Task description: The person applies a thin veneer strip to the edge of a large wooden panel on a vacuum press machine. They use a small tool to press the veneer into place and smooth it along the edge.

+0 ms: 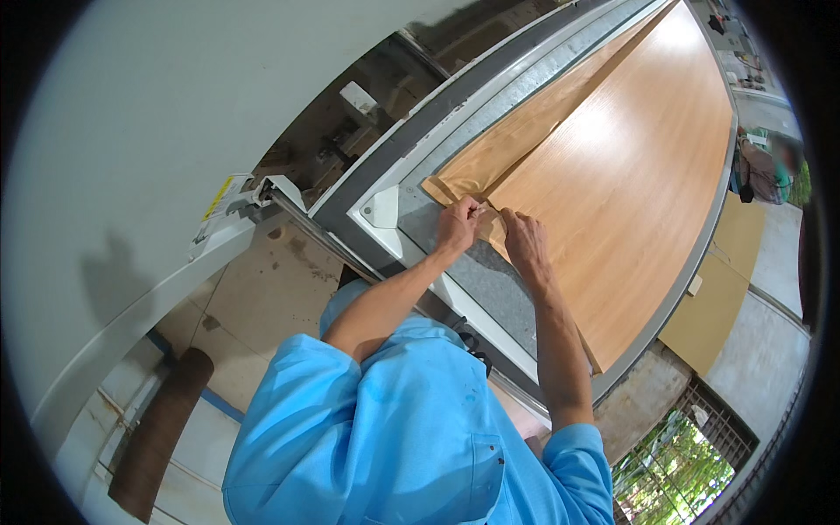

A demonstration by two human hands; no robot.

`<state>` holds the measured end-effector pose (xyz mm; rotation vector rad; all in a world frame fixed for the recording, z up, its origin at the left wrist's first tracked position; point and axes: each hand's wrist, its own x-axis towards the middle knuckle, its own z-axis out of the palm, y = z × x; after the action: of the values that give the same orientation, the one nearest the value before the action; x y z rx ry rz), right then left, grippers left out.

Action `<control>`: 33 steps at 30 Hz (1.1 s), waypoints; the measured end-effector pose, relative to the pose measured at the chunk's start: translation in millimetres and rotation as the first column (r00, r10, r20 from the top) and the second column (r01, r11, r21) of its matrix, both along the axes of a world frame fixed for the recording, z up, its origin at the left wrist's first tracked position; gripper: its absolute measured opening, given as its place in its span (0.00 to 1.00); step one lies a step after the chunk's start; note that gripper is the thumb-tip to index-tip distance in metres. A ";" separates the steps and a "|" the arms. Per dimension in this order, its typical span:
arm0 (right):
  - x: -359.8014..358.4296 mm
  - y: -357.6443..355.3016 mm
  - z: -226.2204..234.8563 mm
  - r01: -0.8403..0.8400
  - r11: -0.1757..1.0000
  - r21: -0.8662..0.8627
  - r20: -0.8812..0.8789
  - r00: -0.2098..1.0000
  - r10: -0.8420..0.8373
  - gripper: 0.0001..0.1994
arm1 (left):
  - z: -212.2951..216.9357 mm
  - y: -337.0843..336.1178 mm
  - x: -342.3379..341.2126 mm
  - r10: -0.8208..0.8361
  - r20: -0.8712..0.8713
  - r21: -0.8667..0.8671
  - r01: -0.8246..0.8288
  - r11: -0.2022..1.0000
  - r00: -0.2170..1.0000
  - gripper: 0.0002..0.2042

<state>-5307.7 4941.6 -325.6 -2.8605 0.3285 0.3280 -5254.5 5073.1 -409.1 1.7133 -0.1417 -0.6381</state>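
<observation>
- Wood-grain panel: a large, flat, warm light-brown board with fine grain running along its length and a smooth sheen. A bright white glare sits near its far end, with a softer one closer in. Its outer long side looks bowed, an effect of the wide lens.
- The panel lies on the grey machine bed, in front of the person and toward their right, stretching away to the upper right.
- Along the panel's left side runs a narrower brown strip, duller and with wavy markings; a dark gap shows between the two. Whether it is paper or board is unclear.
- The left hand is at the near end of the strip, fingers curled, thumb and forefinger pinched on a small pale scrap.
- The right hand is just beside it, at the panel's near left corner, fingers bent inward. Its fingertips are partly hidden, so one cannot tell whether they grip anything.
- Both bare forearms reach up from a bright blue shirt.
- A white bracket stands left of the hands; a dark brown roll lies at lower left.
</observation>
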 end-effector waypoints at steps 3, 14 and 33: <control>-14.8 -6.7 2.6 -0.010 0.999 -0.033 -0.071 0.997 0.007 0.10 | -2.7 0.6 -3.3 0.005 0.058 0.007 -0.006 1.000 0.998 0.09; -107.9 -50.7 7.8 -0.025 0.992 -0.122 -0.131 0.991 0.009 0.06 | 2.7 24.7 -24.5 -0.049 0.096 0.089 0.040 0.995 0.994 0.09; -433.9 -203.6 7.1 0.018 0.979 -0.202 -0.177 0.983 -0.055 0.03 | 43.2 72.9 -93.7 0.318 0.379 0.149 -0.397 0.906 0.869 0.06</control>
<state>-5741.6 4738.0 -318.6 -3.0219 0.4733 0.5834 -5348.2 5146.1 -365.9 1.9945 0.0073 -0.0675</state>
